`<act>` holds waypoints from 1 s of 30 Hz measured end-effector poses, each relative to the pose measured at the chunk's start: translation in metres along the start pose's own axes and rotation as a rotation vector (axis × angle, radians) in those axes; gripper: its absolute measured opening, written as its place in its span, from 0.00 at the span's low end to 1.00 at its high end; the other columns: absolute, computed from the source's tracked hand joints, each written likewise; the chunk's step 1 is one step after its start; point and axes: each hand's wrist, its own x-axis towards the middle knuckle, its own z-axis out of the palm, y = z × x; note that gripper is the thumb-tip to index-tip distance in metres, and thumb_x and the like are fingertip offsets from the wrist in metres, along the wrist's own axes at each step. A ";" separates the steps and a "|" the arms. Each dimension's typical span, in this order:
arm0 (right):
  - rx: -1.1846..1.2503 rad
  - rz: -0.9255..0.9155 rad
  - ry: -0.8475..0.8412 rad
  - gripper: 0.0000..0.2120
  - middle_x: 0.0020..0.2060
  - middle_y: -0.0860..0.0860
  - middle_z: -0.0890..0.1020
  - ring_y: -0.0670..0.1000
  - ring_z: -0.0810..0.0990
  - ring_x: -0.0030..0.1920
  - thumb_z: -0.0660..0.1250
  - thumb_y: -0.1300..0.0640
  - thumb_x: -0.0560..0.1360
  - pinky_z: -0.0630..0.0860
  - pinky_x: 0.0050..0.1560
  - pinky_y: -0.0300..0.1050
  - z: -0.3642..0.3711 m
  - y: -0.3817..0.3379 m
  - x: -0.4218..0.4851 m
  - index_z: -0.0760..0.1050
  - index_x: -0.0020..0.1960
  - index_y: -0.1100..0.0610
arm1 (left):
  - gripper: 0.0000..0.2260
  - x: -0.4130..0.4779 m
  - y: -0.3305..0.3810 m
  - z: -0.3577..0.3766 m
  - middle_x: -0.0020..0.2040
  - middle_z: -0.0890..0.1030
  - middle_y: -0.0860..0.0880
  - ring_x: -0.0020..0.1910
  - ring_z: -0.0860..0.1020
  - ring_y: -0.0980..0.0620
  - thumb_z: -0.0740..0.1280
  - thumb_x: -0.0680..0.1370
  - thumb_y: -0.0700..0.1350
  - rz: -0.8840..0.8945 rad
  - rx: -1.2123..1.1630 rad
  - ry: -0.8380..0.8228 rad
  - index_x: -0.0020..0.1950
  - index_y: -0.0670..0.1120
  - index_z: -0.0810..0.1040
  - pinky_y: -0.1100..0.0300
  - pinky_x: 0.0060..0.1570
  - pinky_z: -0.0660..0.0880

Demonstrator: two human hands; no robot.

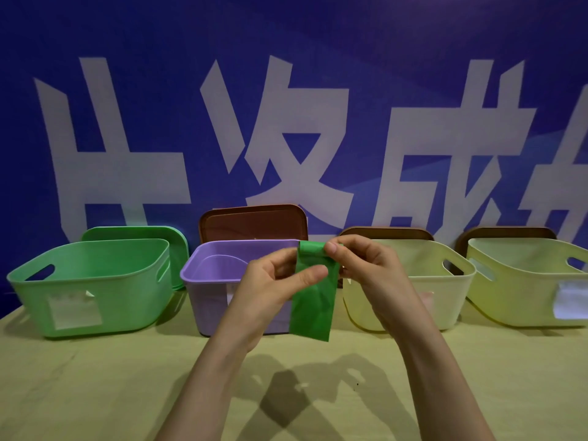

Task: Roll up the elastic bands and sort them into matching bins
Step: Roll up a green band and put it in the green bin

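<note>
Both hands are raised above the bench [95, 393], working a green elastic band [313, 300] in front of the purple bin [203, 281]. The left hand [273, 291] pinches the band partway down, its thumb lying flat across the front of the strip. The right hand [359, 262] pinches the top end, where the band is turned over into a small fold or the start of a roll between thumb and fingers. Below the hands the rest of the band hangs straight down, its lower end free above the bench.

Four open bins stand in a row at the back of the bench. From left to right: a green bin [95, 300], the purple bin, a pale yellow bin [445, 297] and a second pale yellow bin [515, 281], partly cut off at the right edge. A green lid [178, 243] leans behind the green bin and a brown lid [254, 222] behind the purple one; brown lids also show behind both yellow bins. A blue banner [286, 43] with large white characters fills the background.
</note>
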 end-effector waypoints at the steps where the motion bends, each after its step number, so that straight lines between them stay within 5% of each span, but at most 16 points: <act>1: 0.012 0.001 -0.006 0.14 0.36 0.49 0.82 0.44 0.79 0.38 0.70 0.51 0.67 0.74 0.37 0.35 0.000 0.000 0.000 0.81 0.47 0.61 | 0.15 0.000 -0.001 0.001 0.48 0.85 0.48 0.50 0.83 0.51 0.72 0.68 0.44 -0.007 0.012 0.001 0.54 0.45 0.82 0.62 0.47 0.79; 9: 0.052 0.032 -0.048 0.15 0.41 0.51 0.84 0.46 0.82 0.42 0.70 0.53 0.68 0.75 0.39 0.35 -0.002 -0.002 -0.002 0.81 0.50 0.62 | 0.10 0.003 -0.006 0.001 0.43 0.86 0.51 0.45 0.83 0.57 0.73 0.69 0.38 -0.012 0.099 0.113 0.48 0.47 0.83 0.69 0.41 0.76; 20: 0.088 0.013 -0.027 0.13 0.39 0.51 0.84 0.45 0.82 0.41 0.74 0.58 0.62 0.74 0.38 0.33 0.005 0.002 -0.001 0.82 0.46 0.56 | 0.10 0.003 -0.008 0.007 0.40 0.85 0.52 0.42 0.83 0.57 0.76 0.65 0.42 0.057 0.091 0.245 0.45 0.50 0.83 0.67 0.39 0.77; 25: 0.131 -0.017 -0.009 0.11 0.37 0.50 0.84 0.46 0.82 0.41 0.73 0.71 0.64 0.76 0.41 0.35 0.002 0.004 0.000 0.81 0.44 0.60 | 0.12 0.003 -0.009 0.006 0.42 0.85 0.51 0.44 0.83 0.56 0.76 0.65 0.39 0.111 0.129 0.193 0.46 0.49 0.82 0.65 0.42 0.77; 30: 0.088 -0.074 0.004 0.11 0.42 0.51 0.85 0.48 0.83 0.48 0.73 0.70 0.62 0.78 0.48 0.38 -0.001 0.004 0.000 0.82 0.42 0.58 | 0.13 -0.001 0.000 0.004 0.46 0.85 0.46 0.48 0.84 0.49 0.72 0.66 0.50 0.039 0.000 0.074 0.48 0.47 0.84 0.58 0.47 0.80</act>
